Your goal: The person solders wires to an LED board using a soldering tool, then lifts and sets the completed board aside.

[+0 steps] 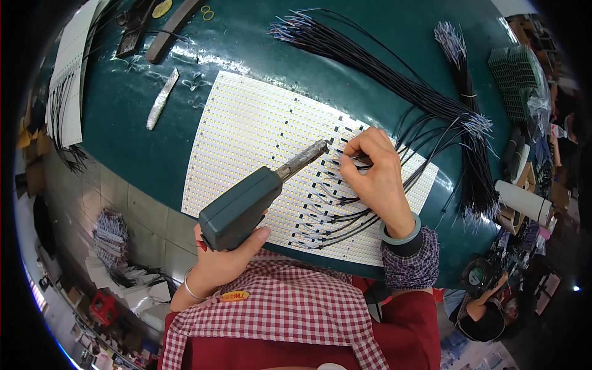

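Note:
My left hand (225, 256) grips a dark green soldering gun (246, 203). Its metal tip (320, 147) rests on a white LED panel (253, 135) lying on the green table (135, 111). Just right of the tip, my right hand (373, 176) pinches a thin black wire (351, 159) against the panel's right part. Several black wires (336, 219) lie soldered along the panel below my right hand.
Bundles of black wires (382, 68) fan across the table's far right, another bundle (462, 68) beside them. A solder bar (161, 98) lies left of the panel. More white panels (68, 74) hang off the left edge. A white roll (524, 200) sits at right.

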A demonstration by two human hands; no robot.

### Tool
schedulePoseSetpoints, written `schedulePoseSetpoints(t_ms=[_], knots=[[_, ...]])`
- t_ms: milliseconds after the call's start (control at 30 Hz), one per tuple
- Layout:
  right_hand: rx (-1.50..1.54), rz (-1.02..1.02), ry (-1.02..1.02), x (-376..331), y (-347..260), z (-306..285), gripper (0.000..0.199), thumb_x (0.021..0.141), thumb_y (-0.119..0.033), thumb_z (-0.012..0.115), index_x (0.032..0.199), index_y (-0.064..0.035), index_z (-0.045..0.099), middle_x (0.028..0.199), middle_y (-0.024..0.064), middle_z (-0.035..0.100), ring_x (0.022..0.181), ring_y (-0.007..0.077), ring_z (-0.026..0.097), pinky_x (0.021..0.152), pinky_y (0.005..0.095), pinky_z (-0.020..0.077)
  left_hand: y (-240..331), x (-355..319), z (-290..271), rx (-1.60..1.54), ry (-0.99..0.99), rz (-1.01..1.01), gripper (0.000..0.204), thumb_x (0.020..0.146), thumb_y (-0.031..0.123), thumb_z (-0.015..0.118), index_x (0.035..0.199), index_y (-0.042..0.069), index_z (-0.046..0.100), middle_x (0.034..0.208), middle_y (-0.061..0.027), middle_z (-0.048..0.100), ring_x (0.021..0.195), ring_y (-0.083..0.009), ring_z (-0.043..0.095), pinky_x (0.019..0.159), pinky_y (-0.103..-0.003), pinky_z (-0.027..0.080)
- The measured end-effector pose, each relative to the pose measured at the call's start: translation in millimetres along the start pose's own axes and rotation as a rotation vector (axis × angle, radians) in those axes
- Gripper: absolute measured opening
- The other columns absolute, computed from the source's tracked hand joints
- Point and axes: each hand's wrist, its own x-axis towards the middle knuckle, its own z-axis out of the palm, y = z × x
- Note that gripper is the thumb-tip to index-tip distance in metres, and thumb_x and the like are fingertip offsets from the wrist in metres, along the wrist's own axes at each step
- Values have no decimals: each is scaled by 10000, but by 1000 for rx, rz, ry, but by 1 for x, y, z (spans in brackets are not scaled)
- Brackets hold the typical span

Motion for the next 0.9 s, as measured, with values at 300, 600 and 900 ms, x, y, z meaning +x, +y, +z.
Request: schedulePoseSetpoints(t_ms=[300,600,900], knots=[[-9,-4,19,0,1,2,109,708,-9,675,743,-8,572,753,97,531,717,260,494,644,369,411,-6,1,3,103,3,71,262,803,41,755,1047,-21,683,885,-54,703,742,-75,615,650,-233,494],[-15,-1,4,0,2,1,127,702,-5,682,744,-11,563,750,94,529,712,249,495,632,362,413,-10,-3,9,101,10,82,177,808,31,756,953,-24,673,785,-38,664,658,-70,582,572,-233,458],[-32,36,-23,2,0,-1,140,687,2,681,723,-20,547,744,92,520,716,257,498,624,371,412,-19,-5,10,166,11,142,244,809,31,758,1013,-10,629,853,-30,634,697,-71,563,599,-235,438]])
